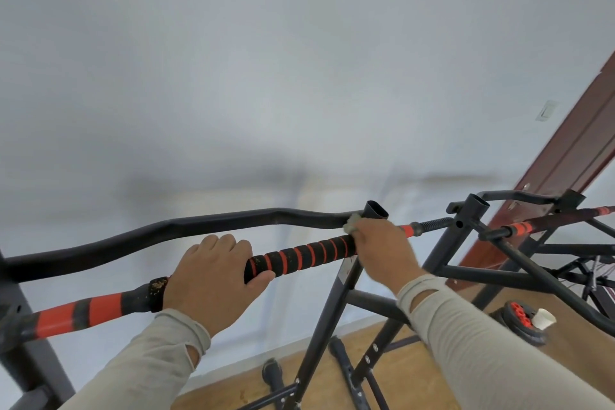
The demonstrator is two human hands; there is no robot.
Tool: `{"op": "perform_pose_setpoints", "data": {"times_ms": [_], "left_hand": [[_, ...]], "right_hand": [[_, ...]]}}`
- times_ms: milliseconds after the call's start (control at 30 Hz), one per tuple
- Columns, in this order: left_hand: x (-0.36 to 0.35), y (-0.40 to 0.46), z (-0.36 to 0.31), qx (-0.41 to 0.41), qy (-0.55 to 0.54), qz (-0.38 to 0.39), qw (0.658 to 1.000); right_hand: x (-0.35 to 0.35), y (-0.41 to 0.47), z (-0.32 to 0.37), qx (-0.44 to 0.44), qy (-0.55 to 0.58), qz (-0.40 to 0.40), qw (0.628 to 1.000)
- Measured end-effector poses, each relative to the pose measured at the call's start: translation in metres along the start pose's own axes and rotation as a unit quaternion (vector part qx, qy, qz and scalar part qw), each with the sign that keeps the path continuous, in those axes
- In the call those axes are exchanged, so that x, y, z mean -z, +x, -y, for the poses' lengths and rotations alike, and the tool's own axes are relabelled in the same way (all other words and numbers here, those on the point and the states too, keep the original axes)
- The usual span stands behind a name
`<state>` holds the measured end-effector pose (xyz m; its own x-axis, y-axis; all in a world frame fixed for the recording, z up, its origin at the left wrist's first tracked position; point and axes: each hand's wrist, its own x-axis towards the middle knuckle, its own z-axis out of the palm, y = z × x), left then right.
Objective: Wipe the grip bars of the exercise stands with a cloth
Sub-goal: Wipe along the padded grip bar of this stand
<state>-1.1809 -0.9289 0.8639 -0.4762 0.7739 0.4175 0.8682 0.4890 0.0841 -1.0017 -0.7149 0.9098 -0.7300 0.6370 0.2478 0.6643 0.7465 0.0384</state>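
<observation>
A black grip bar with orange stripes (299, 258) runs across the view from lower left to upper right. My left hand (213, 280) grips it near its left part, fingers over the top and thumb underneath. My right hand (382, 250) grips the bar further right, pressing a small grey cloth (352, 222) against it; only a bit of cloth shows above my fingers. A second stand's striped grip bar (522, 228) lies further right.
A bare black curved bar (199, 225) runs behind the grip bar. Black frame posts (332, 309) slope down to a wooden floor. A black and orange wheel with a white cup (532, 319) lies at the right. A brown door frame (572, 156) leans at the right edge.
</observation>
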Motion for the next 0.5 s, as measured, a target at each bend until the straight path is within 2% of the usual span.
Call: {"op": "perform_pose_setpoints", "data": {"times_ms": [133,200,233,300,367,433,500], "left_hand": [[-0.003,0.000,0.001,-0.004,0.003,-0.007,1.000],[-0.003,0.000,0.001,-0.007,0.008,-0.007,1.000],[-0.003,0.000,0.001,-0.008,0.007,-0.009,1.000],[-0.002,0.001,0.001,-0.010,0.002,-0.013,1.000],[-0.002,0.000,0.001,-0.009,0.000,-0.011,1.000],[-0.002,0.000,0.001,-0.011,-0.002,-0.014,1.000],[-0.002,0.000,0.000,-0.013,-0.002,-0.015,1.000]], "right_hand": [[-0.009,-0.024,0.075,0.040,0.140,-0.056,0.988],[-0.010,-0.034,0.100,0.072,0.219,-0.056,0.971],[-0.012,-0.035,0.101,0.098,0.223,-0.049,0.969],[-0.009,-0.027,0.085,0.150,0.173,-0.029,0.973],[-0.002,-0.015,0.051,0.172,0.061,-0.004,0.983],[0.012,-0.005,0.012,0.119,-0.021,0.029,0.992],[0.015,0.006,-0.022,0.054,-0.068,0.028,0.996]]}}
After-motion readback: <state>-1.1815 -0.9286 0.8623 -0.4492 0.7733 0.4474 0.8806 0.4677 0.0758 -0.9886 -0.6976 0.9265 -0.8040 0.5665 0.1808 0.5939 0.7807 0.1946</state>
